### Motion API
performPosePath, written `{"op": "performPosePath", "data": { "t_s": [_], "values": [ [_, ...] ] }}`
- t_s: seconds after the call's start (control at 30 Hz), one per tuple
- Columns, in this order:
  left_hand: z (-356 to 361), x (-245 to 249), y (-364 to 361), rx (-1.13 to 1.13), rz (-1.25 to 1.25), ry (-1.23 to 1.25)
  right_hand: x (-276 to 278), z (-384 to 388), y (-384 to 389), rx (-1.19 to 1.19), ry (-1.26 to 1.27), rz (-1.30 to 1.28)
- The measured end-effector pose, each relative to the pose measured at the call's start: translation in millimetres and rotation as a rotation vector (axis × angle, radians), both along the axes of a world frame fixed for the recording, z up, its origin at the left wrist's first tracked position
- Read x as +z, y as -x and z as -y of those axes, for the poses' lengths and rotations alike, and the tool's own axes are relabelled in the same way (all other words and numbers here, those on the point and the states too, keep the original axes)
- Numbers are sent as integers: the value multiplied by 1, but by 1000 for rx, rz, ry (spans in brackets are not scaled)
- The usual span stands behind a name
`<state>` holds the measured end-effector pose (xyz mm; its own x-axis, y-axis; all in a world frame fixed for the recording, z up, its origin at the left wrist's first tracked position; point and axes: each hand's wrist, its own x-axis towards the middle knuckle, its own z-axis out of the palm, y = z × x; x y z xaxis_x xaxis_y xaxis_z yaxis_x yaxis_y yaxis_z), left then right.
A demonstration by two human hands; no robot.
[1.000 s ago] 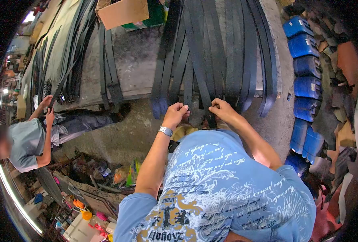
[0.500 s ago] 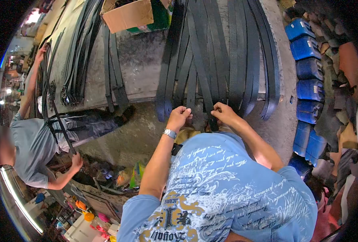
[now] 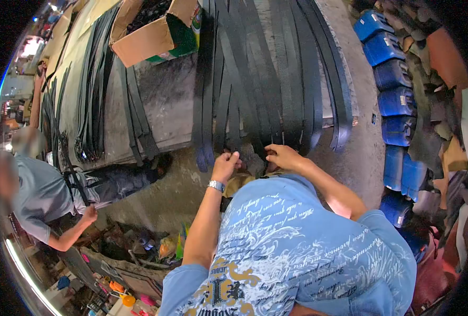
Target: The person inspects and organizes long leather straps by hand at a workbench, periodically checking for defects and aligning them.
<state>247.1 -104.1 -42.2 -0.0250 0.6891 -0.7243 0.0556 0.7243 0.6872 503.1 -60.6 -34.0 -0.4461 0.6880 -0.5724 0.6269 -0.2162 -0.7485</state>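
Observation:
Long black straps (image 3: 268,79) lie side by side across the table, their ends hanging over its near edge. My left hand (image 3: 227,166), with a metal watch on the wrist, is closed in a pinch just below the strap ends left of centre. What sits between its fingertips is too small to make out. My right hand (image 3: 285,157) is bent inward with thumb and fingers pinched on the lower end of a black strap near the middle, partly hidden by the fingers. Both hands are close in front of my body, a short gap apart.
An open cardboard box (image 3: 144,45) stands on the table (image 3: 165,100) at the back left, near more strap bundles (image 3: 94,100). A co-worker (image 3: 49,195) at the left holds a dark strap. Blue plastic containers (image 3: 397,102) line the floor at right.
The view has shifted, and both hands now appear slightly lower and to the left, still pinched. The co-worker's raised arm has shifted, and another person's head shows behind.

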Motion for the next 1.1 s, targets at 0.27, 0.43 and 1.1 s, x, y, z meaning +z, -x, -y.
{"op": "performPosePath", "data": {
  "t_s": [0.27,0.43,1.1],
  "values": [
    [12,-33,-44,-252,144,-162,10,4,5,-8,119,-124],
    [-1,-10,-50,-232,63,-99,11,8,7,-40,10,-189],
    [-1,69,-39,-207,-923,-688,12,4,-21,-71,3,-105]
  ]
}}
